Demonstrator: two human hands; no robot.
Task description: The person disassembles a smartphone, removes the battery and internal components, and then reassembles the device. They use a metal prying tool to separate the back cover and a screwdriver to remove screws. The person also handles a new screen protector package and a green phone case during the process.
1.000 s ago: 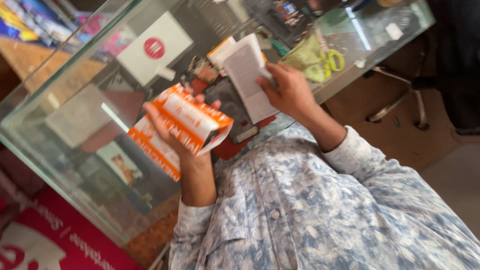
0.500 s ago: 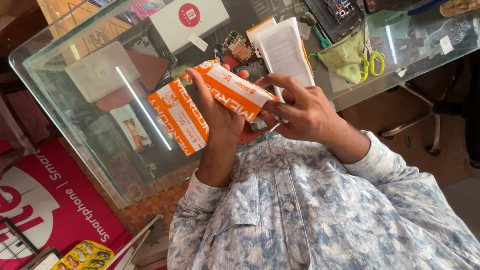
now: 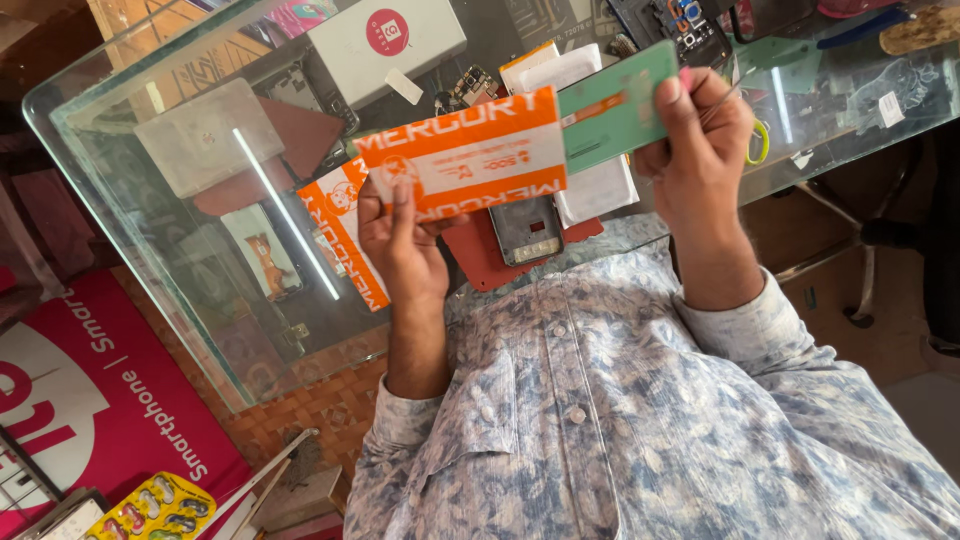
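L hand (image 3: 400, 235) grips the orange-and-white cardboard sleeve (image 3: 462, 153) above the glass table (image 3: 200, 260) – R hand (image 3: 695, 150) pinches the green flat card (image 3: 615, 108) at the sleeve's open end, fingers closed, apparently to keep both aligned.

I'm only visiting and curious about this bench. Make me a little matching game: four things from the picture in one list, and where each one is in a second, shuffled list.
Things:
1. orange and white box
2. green card
3. white flat box
4. yellow tablet strip

Places:
A. on the glass table, far side
B. low in the corner, off the table
C. in the left hand
D. in the right hand, partly out of the box's end

Pairs: 1-C, 2-D, 3-A, 4-B
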